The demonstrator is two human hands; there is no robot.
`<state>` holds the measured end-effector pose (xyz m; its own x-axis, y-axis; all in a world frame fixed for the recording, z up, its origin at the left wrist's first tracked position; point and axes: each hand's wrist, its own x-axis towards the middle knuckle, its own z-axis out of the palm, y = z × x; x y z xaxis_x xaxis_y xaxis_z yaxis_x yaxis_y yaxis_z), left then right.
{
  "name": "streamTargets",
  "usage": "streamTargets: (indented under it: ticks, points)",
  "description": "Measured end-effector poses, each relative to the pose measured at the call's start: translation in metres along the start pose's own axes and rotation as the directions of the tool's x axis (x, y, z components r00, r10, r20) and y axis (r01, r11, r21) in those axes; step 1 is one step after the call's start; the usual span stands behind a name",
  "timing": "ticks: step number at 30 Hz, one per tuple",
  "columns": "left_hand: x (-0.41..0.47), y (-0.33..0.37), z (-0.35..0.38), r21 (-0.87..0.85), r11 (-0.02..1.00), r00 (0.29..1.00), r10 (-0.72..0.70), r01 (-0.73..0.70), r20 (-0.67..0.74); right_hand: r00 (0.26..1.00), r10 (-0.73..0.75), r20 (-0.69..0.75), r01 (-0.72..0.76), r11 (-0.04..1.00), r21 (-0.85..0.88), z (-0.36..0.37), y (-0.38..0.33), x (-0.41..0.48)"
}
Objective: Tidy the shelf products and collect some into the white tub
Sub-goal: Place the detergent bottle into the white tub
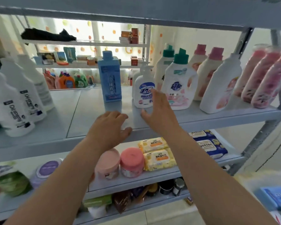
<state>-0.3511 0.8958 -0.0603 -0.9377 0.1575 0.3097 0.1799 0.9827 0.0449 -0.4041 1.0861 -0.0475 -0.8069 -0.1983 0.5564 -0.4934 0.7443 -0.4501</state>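
Clearly the white pump bottle (143, 88) is what the next move hangs on: it stands upright, long axis vertical, at the centre of the frame on the middle shelf (217, 117), directly ahead of the right hand (157, 114). That hand is spread wide, fingers straight and thumb dropped away, its fingertips overlapping the bottle's blue label; whether they already touch it I cannot tell. The left hand (110, 127) sits lower and further left, over the shelf's front edge, palm down, fingers loosely bent, holding nothing, closer to the tall blue bottle (110, 78) than to the pump bottle. So the right hand is nearer and looks set to wrap the bottle from its right side. I cannot pick out the white tub for certain; a pale blurred shape (263, 179) at the lower right edge may be it.
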Motion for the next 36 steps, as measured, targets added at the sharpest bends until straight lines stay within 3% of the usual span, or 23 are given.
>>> streamTargets:
  ticks: [4, 6, 16, 21, 25, 29, 31, 32, 34, 36]
  points:
    - [0.009, -0.020, 0.018, 0.014, 0.999, 0.995, 0.040, -0.041, 0.088, 0.980, 0.196, -0.026, -0.192, 0.974, 0.121, 0.022, -0.006, 0.059]
    - [0.009, -0.023, 0.027, -0.001, 0.998, 0.994, 0.062, -0.062, 0.087, 0.965, 0.261, 0.004, -0.260, 0.960, 0.100, 0.032, -0.003, 0.079]
    - [0.012, -0.025, 0.035, 0.043, 0.992, 0.993, 0.114, -0.115, 0.041, 0.958, 0.282, -0.056, -0.287, 0.952, -0.110, 0.034, 0.008, 0.117]
    - [0.012, -0.024, 0.037, 0.051, 0.991, 0.993, 0.121, -0.121, -0.003, 0.965, 0.243, 0.102, -0.261, 0.936, 0.236, 0.030, 0.018, 0.109]
    - [0.012, -0.024, 0.040, 0.049, 0.993, 0.994, 0.107, -0.106, -0.035, 0.969, 0.226, 0.100, -0.245, 0.838, 0.487, 0.038, 0.022, 0.093]
    - [0.011, -0.025, 0.037, 0.029, 0.997, 0.997, 0.072, -0.072, -0.006, 0.976, 0.196, 0.091, -0.211, 0.775, 0.596, 0.032, 0.016, 0.071]
    - [0.006, -0.023, 0.032, -0.122, 0.992, 1.000, 0.022, -0.021, 0.003, 0.978, 0.172, 0.114, -0.206, 0.764, 0.612, 0.020, 0.013, 0.055]
    - [0.001, -0.020, 0.031, -0.280, 0.960, 0.999, -0.013, 0.002, -0.040, 0.979, 0.160, 0.124, -0.202, 0.759, 0.619, 0.013, 0.012, 0.045]
    - [-0.012, -0.004, 0.025, -0.609, 0.793, 0.981, -0.128, 0.012, -0.147, 0.981, 0.144, 0.132, -0.195, 0.718, 0.668, -0.003, 0.009, 0.023]
    - [-0.027, 0.023, 0.018, -0.771, 0.635, 0.972, -0.205, 0.046, -0.111, 0.978, 0.152, 0.145, -0.209, 0.634, 0.745, -0.021, 0.006, -0.002]
